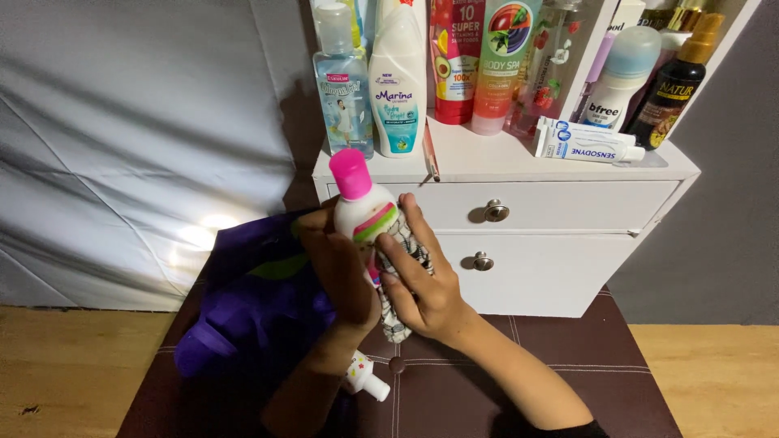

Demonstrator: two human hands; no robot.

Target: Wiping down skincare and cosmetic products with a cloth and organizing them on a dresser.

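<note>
My left hand [339, 272] grips a white bottle [362, 212] with a pink cap, upright, in front of the white drawer unit [560, 219]. Against the bottle's right side my right hand [422, 284] presses a black-and-white checked cloth [399, 304]. The cloth hangs down below the bottle. Both hands are close together over a dark brown cushioned seat [519, 373].
Several bottles and tubes stand on the drawer unit's top, among them a clear blue bottle [344, 89], a white bottle [398, 81] and a white toothpaste tube [586, 143]. A purple bag [243, 308] lies at the left. A small white bottle [363, 377] lies on the seat.
</note>
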